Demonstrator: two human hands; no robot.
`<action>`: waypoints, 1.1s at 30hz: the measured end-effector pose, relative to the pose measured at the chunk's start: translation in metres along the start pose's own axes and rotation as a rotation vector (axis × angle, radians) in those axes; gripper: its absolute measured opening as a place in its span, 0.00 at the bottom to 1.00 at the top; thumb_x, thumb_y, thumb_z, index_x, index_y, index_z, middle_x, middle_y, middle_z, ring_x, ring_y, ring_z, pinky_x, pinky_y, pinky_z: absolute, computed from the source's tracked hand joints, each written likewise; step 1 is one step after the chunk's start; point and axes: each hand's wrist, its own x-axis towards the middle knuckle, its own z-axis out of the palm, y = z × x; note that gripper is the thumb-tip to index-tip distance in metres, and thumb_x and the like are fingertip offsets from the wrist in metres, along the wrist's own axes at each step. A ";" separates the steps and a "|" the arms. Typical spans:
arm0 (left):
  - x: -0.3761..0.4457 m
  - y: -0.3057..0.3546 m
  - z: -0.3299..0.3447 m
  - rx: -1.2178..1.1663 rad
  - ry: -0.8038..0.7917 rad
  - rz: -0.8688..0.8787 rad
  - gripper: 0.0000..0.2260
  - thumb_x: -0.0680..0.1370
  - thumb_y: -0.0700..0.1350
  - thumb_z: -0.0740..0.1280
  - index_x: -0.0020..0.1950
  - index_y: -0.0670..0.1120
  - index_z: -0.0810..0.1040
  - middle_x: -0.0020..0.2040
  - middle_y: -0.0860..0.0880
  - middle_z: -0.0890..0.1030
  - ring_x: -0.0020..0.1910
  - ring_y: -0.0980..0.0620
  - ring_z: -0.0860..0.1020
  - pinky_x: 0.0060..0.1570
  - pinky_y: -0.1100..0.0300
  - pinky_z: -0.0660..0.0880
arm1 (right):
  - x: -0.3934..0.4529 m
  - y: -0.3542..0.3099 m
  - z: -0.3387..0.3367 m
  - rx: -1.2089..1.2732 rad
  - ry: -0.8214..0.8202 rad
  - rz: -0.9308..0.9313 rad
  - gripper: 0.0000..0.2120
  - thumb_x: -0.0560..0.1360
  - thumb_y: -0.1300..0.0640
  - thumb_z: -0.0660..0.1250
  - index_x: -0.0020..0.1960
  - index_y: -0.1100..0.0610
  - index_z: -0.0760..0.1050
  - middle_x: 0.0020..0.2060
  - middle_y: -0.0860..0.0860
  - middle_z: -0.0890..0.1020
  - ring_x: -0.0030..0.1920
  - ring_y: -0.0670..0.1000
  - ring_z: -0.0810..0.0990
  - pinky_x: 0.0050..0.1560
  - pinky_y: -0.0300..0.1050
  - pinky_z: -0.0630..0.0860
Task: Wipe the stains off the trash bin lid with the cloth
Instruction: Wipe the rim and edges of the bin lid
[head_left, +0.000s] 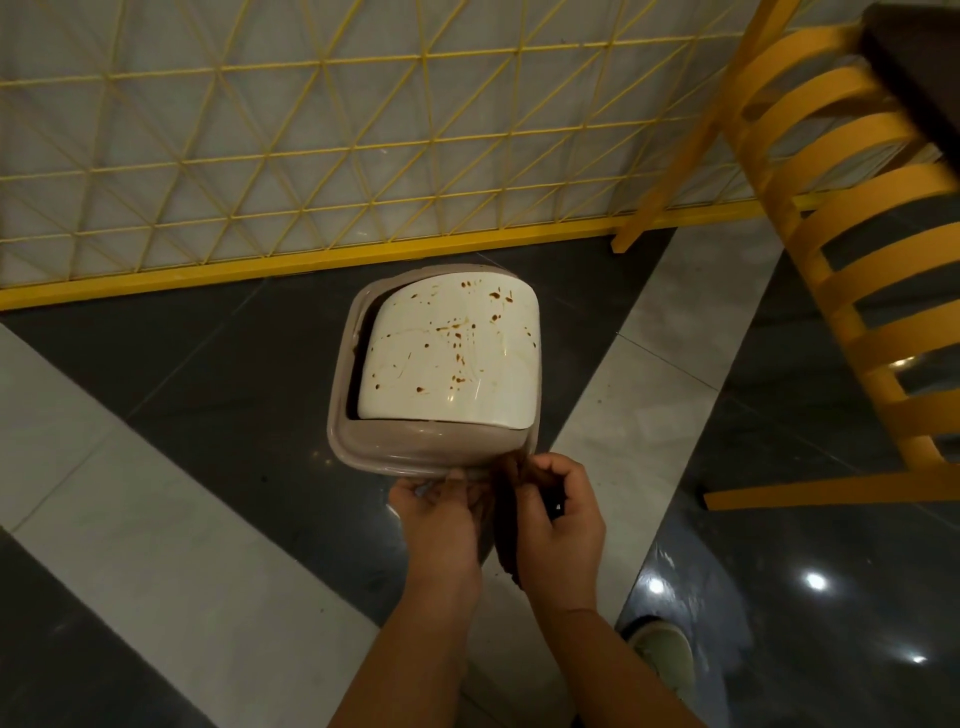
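trash bin lid, cream, glossy, spattered brown, sits just ahead of both hands inside the bin's taupe rim; looks like a swing flap, hard and slick, likely to tip under pressure. left hand and right hand pinched narrow on a dark cloth between them, touching the near rim. cloth soft, limp: bunch it in one palm, steady the rim with the other.

cream lid, brown-speckled; yellow lattice
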 end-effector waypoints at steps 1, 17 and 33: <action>-0.001 0.001 0.000 -0.002 0.002 -0.004 0.19 0.79 0.35 0.62 0.67 0.48 0.63 0.55 0.44 0.79 0.54 0.44 0.81 0.58 0.48 0.76 | 0.001 -0.002 0.000 0.013 0.009 0.008 0.16 0.74 0.69 0.66 0.48 0.48 0.77 0.43 0.46 0.82 0.46 0.46 0.81 0.48 0.40 0.79; 0.000 0.005 0.002 -0.033 0.023 -0.032 0.14 0.79 0.34 0.62 0.56 0.53 0.67 0.57 0.43 0.78 0.54 0.45 0.80 0.54 0.51 0.78 | 0.021 -0.028 -0.001 0.019 0.055 0.317 0.05 0.77 0.60 0.66 0.46 0.50 0.76 0.40 0.48 0.81 0.41 0.46 0.81 0.39 0.35 0.76; 0.012 0.020 -0.029 -0.041 0.238 -0.015 0.16 0.79 0.39 0.63 0.67 0.46 0.70 0.59 0.43 0.79 0.56 0.47 0.80 0.58 0.51 0.76 | 0.037 -0.034 0.014 -0.217 -0.140 0.186 0.05 0.77 0.57 0.65 0.48 0.47 0.74 0.41 0.42 0.79 0.43 0.41 0.78 0.46 0.38 0.76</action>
